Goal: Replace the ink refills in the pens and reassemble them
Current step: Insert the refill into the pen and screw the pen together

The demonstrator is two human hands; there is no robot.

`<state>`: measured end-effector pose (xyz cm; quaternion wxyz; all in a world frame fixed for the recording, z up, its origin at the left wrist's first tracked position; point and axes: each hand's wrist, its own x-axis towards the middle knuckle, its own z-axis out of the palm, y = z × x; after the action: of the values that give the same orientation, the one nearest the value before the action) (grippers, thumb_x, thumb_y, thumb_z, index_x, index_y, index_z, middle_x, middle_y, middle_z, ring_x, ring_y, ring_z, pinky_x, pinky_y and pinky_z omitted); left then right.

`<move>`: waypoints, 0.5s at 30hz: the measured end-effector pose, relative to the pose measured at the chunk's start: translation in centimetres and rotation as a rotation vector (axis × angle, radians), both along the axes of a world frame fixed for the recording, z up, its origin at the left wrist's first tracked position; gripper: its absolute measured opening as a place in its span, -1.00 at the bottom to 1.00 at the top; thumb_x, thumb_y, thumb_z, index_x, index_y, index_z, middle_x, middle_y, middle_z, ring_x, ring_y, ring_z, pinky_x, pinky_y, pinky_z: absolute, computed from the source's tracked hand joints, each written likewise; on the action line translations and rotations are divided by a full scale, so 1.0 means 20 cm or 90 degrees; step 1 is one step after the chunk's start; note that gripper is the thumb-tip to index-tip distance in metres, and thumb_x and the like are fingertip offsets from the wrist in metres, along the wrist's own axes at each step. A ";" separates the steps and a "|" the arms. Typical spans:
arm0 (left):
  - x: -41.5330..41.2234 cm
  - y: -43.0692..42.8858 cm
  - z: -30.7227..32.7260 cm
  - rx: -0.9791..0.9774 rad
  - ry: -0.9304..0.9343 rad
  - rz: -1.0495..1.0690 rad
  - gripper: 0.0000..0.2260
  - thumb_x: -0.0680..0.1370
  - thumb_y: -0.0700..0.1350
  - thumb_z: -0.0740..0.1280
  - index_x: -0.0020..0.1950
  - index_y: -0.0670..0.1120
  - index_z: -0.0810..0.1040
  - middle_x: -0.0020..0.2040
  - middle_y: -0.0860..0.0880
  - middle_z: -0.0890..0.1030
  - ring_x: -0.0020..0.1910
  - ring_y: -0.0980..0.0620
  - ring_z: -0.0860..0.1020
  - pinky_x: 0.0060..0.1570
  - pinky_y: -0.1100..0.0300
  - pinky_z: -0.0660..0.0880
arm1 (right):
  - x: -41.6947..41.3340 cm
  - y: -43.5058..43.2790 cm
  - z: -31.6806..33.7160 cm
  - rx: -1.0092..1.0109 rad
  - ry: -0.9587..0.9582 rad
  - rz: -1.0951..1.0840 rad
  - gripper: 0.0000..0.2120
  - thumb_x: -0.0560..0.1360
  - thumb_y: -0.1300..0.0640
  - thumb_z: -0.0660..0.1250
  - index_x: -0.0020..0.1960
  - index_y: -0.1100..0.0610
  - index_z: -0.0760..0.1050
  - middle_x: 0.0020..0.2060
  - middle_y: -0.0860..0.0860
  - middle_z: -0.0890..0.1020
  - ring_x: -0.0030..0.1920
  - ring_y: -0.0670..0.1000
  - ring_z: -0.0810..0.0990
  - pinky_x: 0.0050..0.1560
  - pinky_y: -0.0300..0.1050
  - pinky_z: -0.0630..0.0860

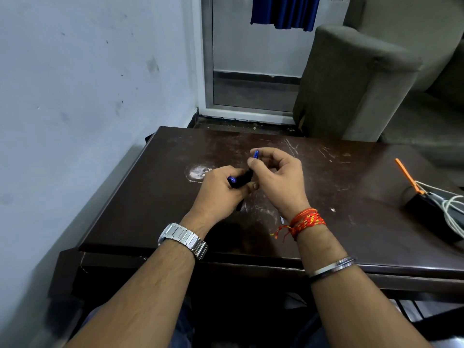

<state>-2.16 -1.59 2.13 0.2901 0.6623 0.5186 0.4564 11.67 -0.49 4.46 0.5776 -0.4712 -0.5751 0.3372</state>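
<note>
Above the middle of the dark table (140, 207), my left hand (221, 194) grips a dark pen barrel (239, 180) with a blue ringed end facing me. My right hand (278, 177) pinches the pen's other end between thumb and forefinger, and a small blue tip piece (255, 154) sticks up above those fingers. The two hands touch at the pen. A thin dark piece (240, 205), perhaps another pen part, pokes out beneath my left hand; most of it is hidden.
A black box (426, 209) with white cables (452, 209) and an orange stick (408, 175) sits at the table's right edge. A grey sofa (356, 79) stands behind the table, a wall runs along the left, and a glass door (251, 59) is at the back.
</note>
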 end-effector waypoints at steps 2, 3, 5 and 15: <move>0.00 0.00 0.00 0.011 0.000 -0.008 -0.90 0.45 -0.08 0.54 -0.05 0.05 0.72 -0.22 0.04 0.65 -0.24 0.14 0.62 -0.27 0.34 0.50 | 0.00 0.00 0.00 0.005 -0.009 -0.009 -0.90 0.41 0.14 0.53 -0.13 0.00 0.64 -0.34 -0.16 0.66 -0.29 -0.25 0.61 -0.25 -0.31 0.55; 0.00 0.00 0.00 0.020 0.000 -0.012 -0.89 0.45 -0.08 0.54 -0.08 0.10 0.70 -0.24 0.06 0.65 -0.25 0.17 0.62 -0.28 0.35 0.49 | 0.01 0.00 0.00 0.002 -0.003 -0.016 -0.88 0.39 0.12 0.56 -0.15 0.01 0.62 -0.37 -0.17 0.65 -0.31 -0.25 0.59 -0.27 -0.32 0.54; 0.00 0.00 0.00 0.020 -0.018 -0.013 -0.86 0.44 -0.07 0.55 -0.08 0.15 0.68 -0.24 0.11 0.67 -0.24 0.22 0.63 -0.23 0.35 0.51 | 0.01 0.00 0.00 -0.004 0.012 -0.028 -0.84 0.36 0.07 0.58 -0.15 0.01 0.61 -0.38 -0.18 0.65 -0.32 -0.25 0.58 -0.30 -0.30 0.54; 0.00 -0.01 0.00 -0.006 -0.065 -0.017 -0.88 0.46 0.01 0.51 -0.01 0.09 0.72 -0.18 0.05 0.74 -0.16 0.06 0.70 -0.08 -0.01 0.63 | 0.00 0.00 0.00 -0.029 0.028 -0.002 -0.95 0.45 0.10 0.50 -0.14 -0.05 0.68 -0.33 -0.05 0.71 -0.34 -0.12 0.64 -0.24 -0.11 0.61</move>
<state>-2.20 -1.73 2.15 0.3255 0.6436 0.4962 0.4834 11.71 -0.48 4.39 0.5796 -0.4779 -0.5536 0.3594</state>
